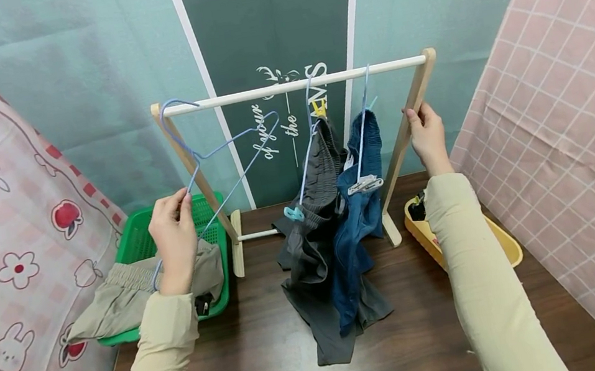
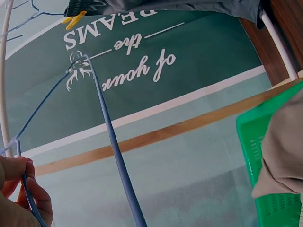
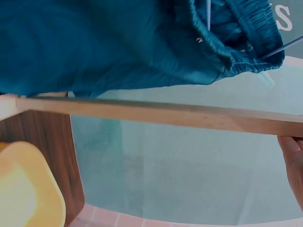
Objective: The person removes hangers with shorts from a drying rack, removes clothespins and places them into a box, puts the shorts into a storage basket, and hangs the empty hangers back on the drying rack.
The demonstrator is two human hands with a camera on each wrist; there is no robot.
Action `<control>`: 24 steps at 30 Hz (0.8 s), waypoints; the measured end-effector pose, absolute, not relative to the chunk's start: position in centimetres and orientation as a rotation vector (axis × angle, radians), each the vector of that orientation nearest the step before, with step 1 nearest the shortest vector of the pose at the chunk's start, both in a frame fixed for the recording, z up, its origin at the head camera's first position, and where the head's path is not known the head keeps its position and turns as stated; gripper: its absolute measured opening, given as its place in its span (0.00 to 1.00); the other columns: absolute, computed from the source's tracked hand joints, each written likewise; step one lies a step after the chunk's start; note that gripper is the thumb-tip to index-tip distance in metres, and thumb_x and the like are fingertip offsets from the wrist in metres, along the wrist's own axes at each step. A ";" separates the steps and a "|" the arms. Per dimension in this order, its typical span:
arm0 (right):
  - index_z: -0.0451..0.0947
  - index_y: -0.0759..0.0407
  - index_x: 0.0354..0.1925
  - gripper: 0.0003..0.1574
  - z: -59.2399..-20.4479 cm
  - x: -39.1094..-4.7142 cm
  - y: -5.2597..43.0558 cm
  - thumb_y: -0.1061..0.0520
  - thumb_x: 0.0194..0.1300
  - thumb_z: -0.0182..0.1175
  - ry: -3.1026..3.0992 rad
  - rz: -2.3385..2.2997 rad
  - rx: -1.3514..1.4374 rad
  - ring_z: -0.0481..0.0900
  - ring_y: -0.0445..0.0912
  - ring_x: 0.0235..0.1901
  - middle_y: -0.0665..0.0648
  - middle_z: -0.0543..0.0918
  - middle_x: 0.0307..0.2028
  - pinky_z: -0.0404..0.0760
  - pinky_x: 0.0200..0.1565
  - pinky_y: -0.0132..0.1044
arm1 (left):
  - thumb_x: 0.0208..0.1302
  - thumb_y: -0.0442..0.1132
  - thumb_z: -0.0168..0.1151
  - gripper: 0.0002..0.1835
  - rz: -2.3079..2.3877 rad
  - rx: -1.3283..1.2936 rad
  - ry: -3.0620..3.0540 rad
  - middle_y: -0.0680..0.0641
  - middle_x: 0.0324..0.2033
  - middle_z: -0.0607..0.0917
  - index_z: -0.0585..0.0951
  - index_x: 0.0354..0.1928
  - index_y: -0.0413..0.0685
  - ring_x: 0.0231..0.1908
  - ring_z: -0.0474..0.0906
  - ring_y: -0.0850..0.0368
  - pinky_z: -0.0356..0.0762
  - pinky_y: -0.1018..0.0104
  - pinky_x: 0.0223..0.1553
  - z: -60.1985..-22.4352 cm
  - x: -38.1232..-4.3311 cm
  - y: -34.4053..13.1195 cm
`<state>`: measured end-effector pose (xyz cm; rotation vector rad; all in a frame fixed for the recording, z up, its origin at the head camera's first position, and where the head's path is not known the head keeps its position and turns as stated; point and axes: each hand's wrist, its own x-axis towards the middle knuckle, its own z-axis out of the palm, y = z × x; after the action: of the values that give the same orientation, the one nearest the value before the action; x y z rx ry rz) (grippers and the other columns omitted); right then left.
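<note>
We pinched a thin, blue, triangular hanger (image 2: 113, 143) in our left hand (image 1: 174, 238), fingers of our right hand (image 1: 430, 138) clamped on a wooden post (image 3: 165, 114).

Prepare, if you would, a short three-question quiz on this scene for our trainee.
1. What do the fingers of the left hand hold?
2. True or false: the right hand grips the dark-blue pants.
3. Where do the beige pants lie? A) yellow bin; B) green basket; C) bare tabletop.

Key: 1. A blue clothes hanger. 2. False; it grips the wooden post. 3. B.
</note>
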<state>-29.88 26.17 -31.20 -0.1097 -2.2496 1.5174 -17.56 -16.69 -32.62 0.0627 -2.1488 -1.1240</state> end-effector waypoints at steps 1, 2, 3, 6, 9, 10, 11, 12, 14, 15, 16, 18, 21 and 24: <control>0.68 0.58 0.63 0.30 -31.2 -29.9 26.2 0.43 0.73 0.40 -2.262 1.495 -0.111 0.72 0.54 0.61 0.62 0.73 0.63 0.71 0.63 0.48 | 0.70 0.37 0.53 0.16 -1.129 0.069 -2.146 0.33 0.43 0.78 0.80 0.52 0.33 0.36 0.75 0.46 0.62 0.79 0.34 -32.6 -17.6 -16.6; 0.68 0.58 0.63 0.30 -31.3 -29.9 26.3 0.43 0.74 0.40 -2.274 1.474 -0.112 0.72 0.54 0.61 0.62 0.73 0.63 0.71 0.63 0.48 | 0.70 0.38 0.53 0.17 -1.135 0.075 -2.145 0.33 0.43 0.78 0.80 0.52 0.33 0.36 0.75 0.46 0.63 0.78 0.34 -32.5 -17.7 -16.5; 0.68 0.58 0.62 0.30 -31.3 -29.9 26.3 0.42 0.74 0.40 -2.281 1.459 -0.112 0.72 0.54 0.61 0.62 0.74 0.63 0.71 0.62 0.48 | 0.70 0.38 0.52 0.17 -1.139 0.080 -2.144 0.33 0.43 0.78 0.80 0.52 0.33 0.37 0.75 0.45 0.63 0.77 0.34 -32.4 -17.8 -16.4; 0.69 0.58 0.62 0.29 -31.4 -29.9 26.5 0.43 0.74 0.40 -2.294 1.435 -0.114 0.73 0.54 0.61 0.62 0.74 0.62 0.71 0.63 0.48 | 0.70 0.37 0.52 0.16 -1.148 0.099 -2.147 0.33 0.43 0.78 0.80 0.53 0.34 0.37 0.75 0.44 0.65 0.72 0.35 -32.2 -18.1 -16.0; 0.69 0.58 0.62 0.28 -31.2 -29.9 26.4 0.44 0.74 0.41 -2.291 1.444 -0.130 0.73 0.53 0.62 0.62 0.75 0.62 0.71 0.63 0.46 | 0.71 0.37 0.52 0.16 -1.150 0.113 -2.151 0.33 0.43 0.78 0.79 0.53 0.33 0.39 0.75 0.43 0.67 0.67 0.36 -32.0 -18.3 -15.6; 0.70 0.57 0.62 0.27 -31.1 -29.9 26.4 0.45 0.74 0.41 -2.293 1.441 -0.138 0.73 0.53 0.62 0.62 0.75 0.62 0.72 0.63 0.46 | 0.71 0.36 0.52 0.16 -1.152 0.117 -2.154 0.33 0.43 0.78 0.79 0.54 0.34 0.39 0.75 0.43 0.67 0.66 0.36 -32.0 -18.4 -15.5; 0.70 0.57 0.62 0.27 -31.0 -29.8 26.4 0.45 0.74 0.41 -2.297 1.441 -0.149 0.73 0.53 0.62 0.61 0.75 0.62 0.72 0.63 0.45 | 0.71 0.36 0.52 0.16 -1.149 0.121 -2.161 0.33 0.43 0.78 0.79 0.54 0.34 0.40 0.75 0.43 0.67 0.65 0.37 -32.0 -18.5 -15.4; 0.70 0.57 0.62 0.26 -30.8 -29.8 26.3 0.46 0.74 0.42 -2.297 1.442 -0.157 0.73 0.52 0.62 0.61 0.75 0.62 0.72 0.63 0.44 | 0.71 0.36 0.51 0.16 -1.148 0.124 -2.168 0.33 0.43 0.78 0.79 0.54 0.34 0.40 0.75 0.42 0.67 0.64 0.37 -32.0 -18.6 -15.3; 0.70 0.56 0.62 0.26 -30.6 -29.8 26.2 0.48 0.73 0.41 -2.306 1.442 -0.176 0.74 0.52 0.62 0.61 0.75 0.62 0.73 0.63 0.44 | 0.71 0.36 0.51 0.16 -1.147 0.131 -2.182 0.33 0.44 0.78 0.79 0.54 0.34 0.41 0.75 0.42 0.68 0.62 0.38 -32.1 -18.9 -15.2; 0.70 0.57 0.62 0.26 -30.4 -29.7 26.1 0.48 0.73 0.41 -2.307 1.440 -0.181 0.74 0.52 0.62 0.61 0.76 0.62 0.73 0.62 0.43 | 0.71 0.35 0.51 0.16 -1.148 0.134 -2.189 0.34 0.44 0.78 0.79 0.54 0.34 0.41 0.75 0.42 0.68 0.62 0.38 -32.1 -19.0 -15.1; 0.70 0.56 0.62 0.26 -30.4 -29.8 26.1 0.49 0.73 0.41 -2.313 1.438 -0.190 0.74 0.52 0.62 0.61 0.76 0.62 0.73 0.62 0.43 | 0.71 0.35 0.51 0.16 -1.148 0.138 -2.197 0.34 0.44 0.78 0.79 0.54 0.35 0.41 0.75 0.42 0.68 0.61 0.38 -32.1 -19.1 -15.0; 0.70 0.57 0.62 0.26 -30.2 -29.8 26.0 0.50 0.73 0.41 -2.315 1.441 -0.195 0.74 0.52 0.62 0.61 0.76 0.62 0.73 0.62 0.44 | 0.71 0.35 0.51 0.15 -1.151 0.141 -2.210 0.34 0.45 0.78 0.79 0.53 0.35 0.42 0.75 0.42 0.69 0.59 0.39 -32.2 -19.3 -14.9; 0.70 0.58 0.62 0.26 -30.1 -29.8 25.9 0.51 0.72 0.41 -2.318 1.437 -0.202 0.74 0.53 0.62 0.62 0.76 0.61 0.73 0.62 0.45 | 0.71 0.35 0.51 0.15 -1.159 0.140 -2.233 0.33 0.46 0.77 0.79 0.54 0.35 0.43 0.75 0.41 0.71 0.56 0.40 -32.3 -19.4 -14.7; 0.70 0.59 0.62 0.26 -30.0 -29.8 25.9 0.51 0.72 0.41 -2.319 1.434 -0.208 0.74 0.53 0.62 0.63 0.76 0.61 0.73 0.62 0.46 | 0.71 0.35 0.51 0.16 -1.163 0.135 -2.248 0.33 0.46 0.78 0.79 0.54 0.35 0.44 0.74 0.41 0.71 0.54 0.41 -32.3 -19.4 -14.6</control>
<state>-29.81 25.86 -30.04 -0.2078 -2.3190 1.4337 -19.43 -14.57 -32.34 0.1349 -2.2482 -1.1628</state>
